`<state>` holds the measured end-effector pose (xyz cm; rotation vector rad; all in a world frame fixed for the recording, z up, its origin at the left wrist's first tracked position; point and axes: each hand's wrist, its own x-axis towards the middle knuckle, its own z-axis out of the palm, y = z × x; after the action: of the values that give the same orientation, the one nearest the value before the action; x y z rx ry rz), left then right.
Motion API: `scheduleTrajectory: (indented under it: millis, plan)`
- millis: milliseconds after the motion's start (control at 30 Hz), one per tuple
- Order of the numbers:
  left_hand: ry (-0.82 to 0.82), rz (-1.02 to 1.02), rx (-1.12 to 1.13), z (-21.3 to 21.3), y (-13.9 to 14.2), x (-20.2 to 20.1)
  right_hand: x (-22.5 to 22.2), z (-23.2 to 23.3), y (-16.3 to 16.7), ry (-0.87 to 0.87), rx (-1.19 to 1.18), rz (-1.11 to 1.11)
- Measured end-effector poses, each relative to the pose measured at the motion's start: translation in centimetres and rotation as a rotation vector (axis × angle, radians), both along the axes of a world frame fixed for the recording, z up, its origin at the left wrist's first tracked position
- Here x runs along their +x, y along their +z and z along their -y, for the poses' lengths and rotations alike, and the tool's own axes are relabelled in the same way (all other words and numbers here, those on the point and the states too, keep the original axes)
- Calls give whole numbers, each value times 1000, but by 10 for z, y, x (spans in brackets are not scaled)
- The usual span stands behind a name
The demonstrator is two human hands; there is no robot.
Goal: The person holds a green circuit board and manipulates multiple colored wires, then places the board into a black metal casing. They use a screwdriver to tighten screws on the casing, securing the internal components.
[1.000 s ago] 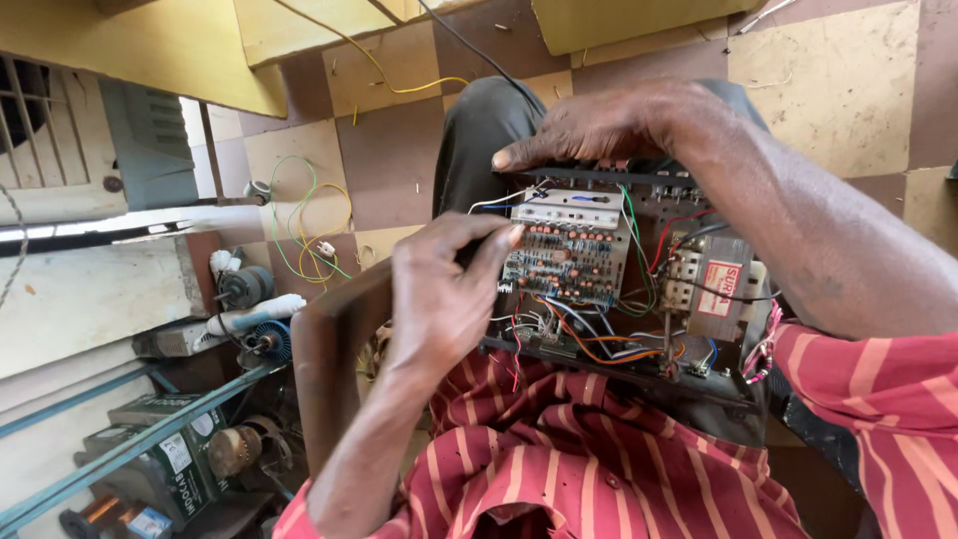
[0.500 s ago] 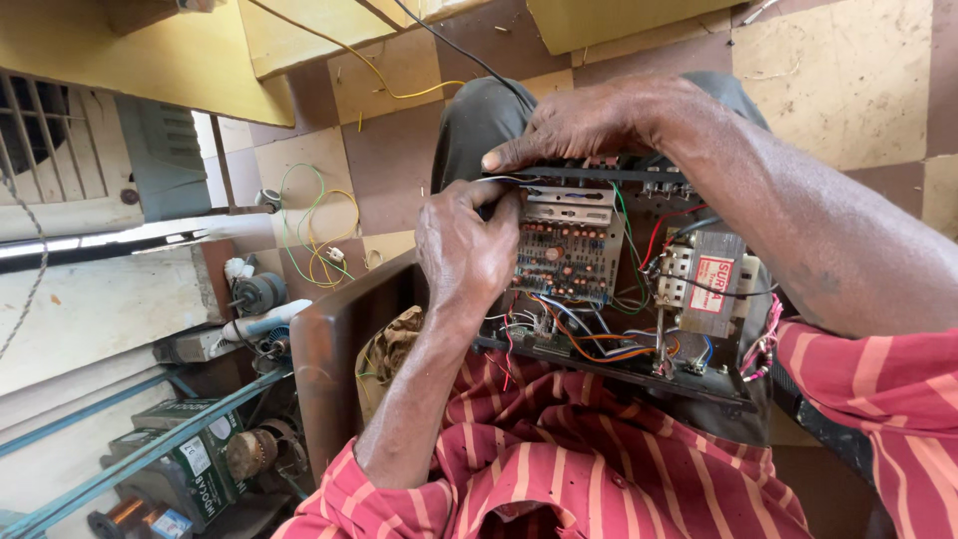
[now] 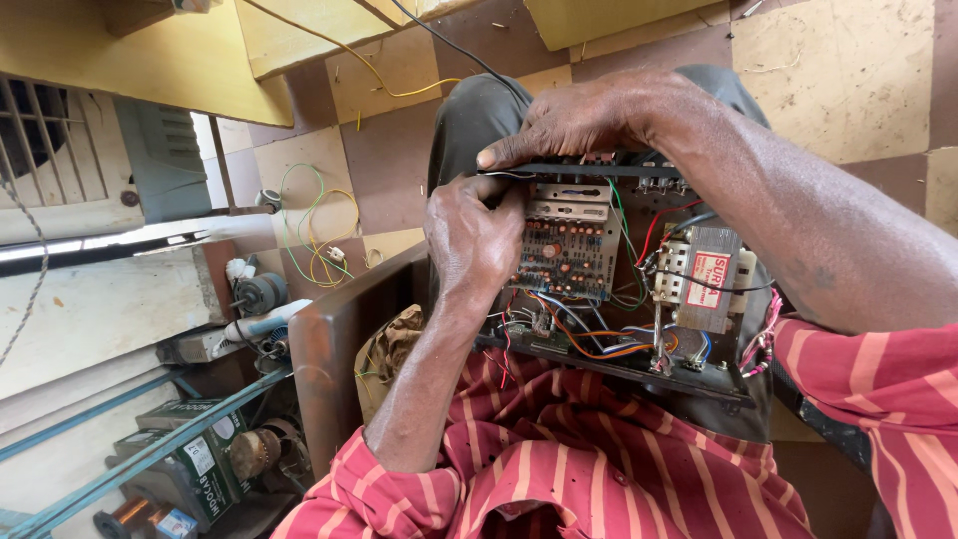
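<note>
On the lap, right hand (image 3: 599, 120) grips the amplifier chassis (image 3: 639, 299) rim; left hand (image 3: 474, 240) pinches something unseen beside the circuit board (image 3: 567, 250), mid-repair.

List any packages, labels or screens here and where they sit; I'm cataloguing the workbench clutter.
Label: red and white rectangle on the grey transformer, right side of the open chassis.
Box: dark green carton with white patches, lower left under the blue rail.
No screens in view.
</note>
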<state>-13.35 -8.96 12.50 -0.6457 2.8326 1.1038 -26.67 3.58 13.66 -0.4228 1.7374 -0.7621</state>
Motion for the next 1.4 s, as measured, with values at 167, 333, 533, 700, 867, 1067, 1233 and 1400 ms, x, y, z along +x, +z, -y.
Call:
scheduleTrajectory:
  millis: [167, 333, 533, 700, 867, 1067, 1233, 1400]
  plan:
    - [-13, -24, -36, -2, 1, 2, -1, -2, 0, -18, 4, 38]
    - [-60, -75, -23, -4, 2, 4, 1, -1, -1, -43, 9, 41]
    - [18, -4, -59, -9, 1, 2, 0, -1, 1, -43, 2, 57]
    - [-7, -162, -90, -12, -4, 4, 0, 1, 5, -8, 33, -4]
    - [51, -160, -6, -15, -10, 5, 1, 0, 11, -17, 18, 28]
    - [153, -61, 264, -15, -9, 3, 3, 1, 21, -30, -5, 50]
    - [162, -35, 349, -12, -7, 3, 3, 1, 26, -56, -13, 83]
    - [184, 13, 219, -10, -9, 3, 4, 2, 27, -48, 25, 55]
